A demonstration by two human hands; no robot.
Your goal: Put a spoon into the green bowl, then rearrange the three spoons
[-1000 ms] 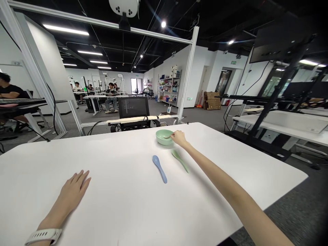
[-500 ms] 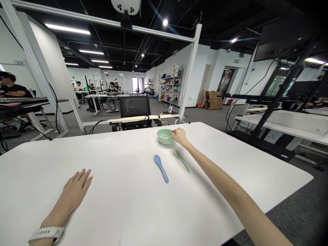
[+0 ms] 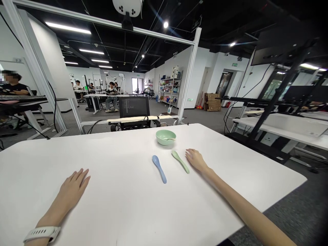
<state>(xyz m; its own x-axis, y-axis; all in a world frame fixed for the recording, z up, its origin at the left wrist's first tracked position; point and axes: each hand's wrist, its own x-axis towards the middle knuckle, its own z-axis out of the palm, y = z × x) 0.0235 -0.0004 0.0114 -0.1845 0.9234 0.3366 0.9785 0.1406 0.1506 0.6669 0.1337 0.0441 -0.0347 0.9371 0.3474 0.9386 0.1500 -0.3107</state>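
My left hand point(image 3: 73, 188) lies flat on the white table point(image 3: 115, 160) at the near left, touching nothing else, with a white watch band point(image 3: 42, 234) on its wrist. My right hand point(image 3: 196, 160) rests palm down, empty, just right of a pale green spoon point(image 3: 180, 162). Left of that spoon lies a blue spoon point(image 3: 159, 168), its bowl end pointing away from me. Farther back stands a pale green bowl point(image 3: 165, 137), with a small spoon point(image 3: 170, 139) resting inside it.
A metal frame point(image 3: 191, 71) rises beyond the table, with an office chair point(image 3: 134, 107) behind the far edge. A seated person point(image 3: 12, 83) works at a desk on the left. Another white desk point(image 3: 279, 126) stands to the right.
My right hand has left the bowl's rim and moved toward me and to the right, and now lies on the table. The bowl and both spoons on the table stay put.
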